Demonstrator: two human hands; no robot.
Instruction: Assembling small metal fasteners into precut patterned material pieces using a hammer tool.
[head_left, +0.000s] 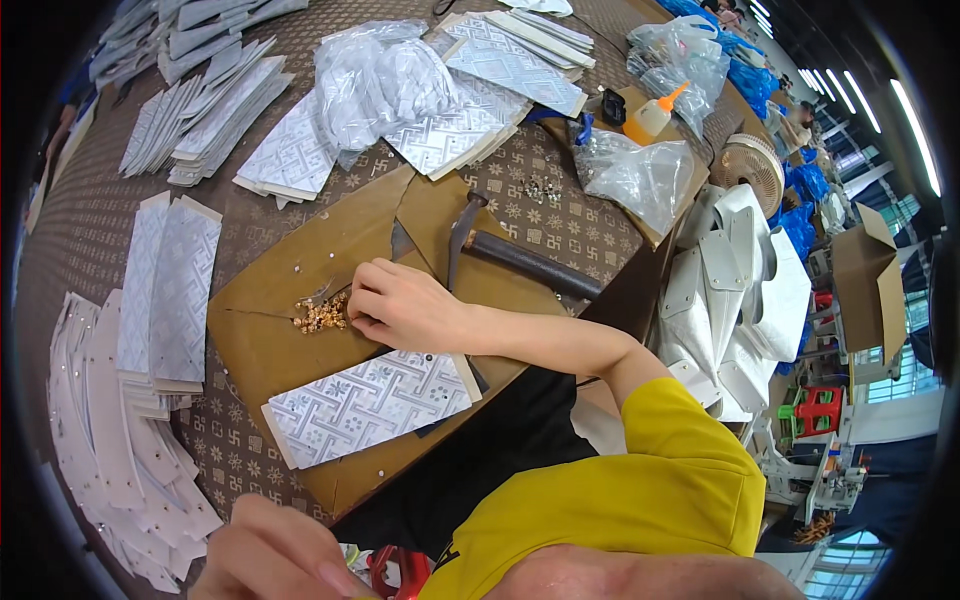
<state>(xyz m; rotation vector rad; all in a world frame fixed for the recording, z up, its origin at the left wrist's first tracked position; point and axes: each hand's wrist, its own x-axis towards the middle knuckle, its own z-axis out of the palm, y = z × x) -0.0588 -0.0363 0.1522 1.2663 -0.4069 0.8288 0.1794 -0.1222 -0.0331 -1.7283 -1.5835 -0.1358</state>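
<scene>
My right hand [405,305] is at the edge of a small pile of gold-coloured rivets [318,316] on a brown board [262,275]. Its fingers are curled in, and whatever they pinch is hidden. Just below that hand lies a patterned grey-white panel [370,405] with small dark studs along its right end. Close to the camera at the lower left, my left hand [275,550] is raised with bent fingers and thumb drawn together; what it holds, if anything, cannot be made out. A hammer [530,262] with a dark handle rests on the board beyond my right wrist.
Stacks of patterned panels [165,290] and studded white pieces [115,430] line the left side. Plastic-wrapped panels [385,85] lie at the back. An orange-tipped bottle [650,118], a fan [750,170] and a heap of silvery pieces [735,290] stand to the right.
</scene>
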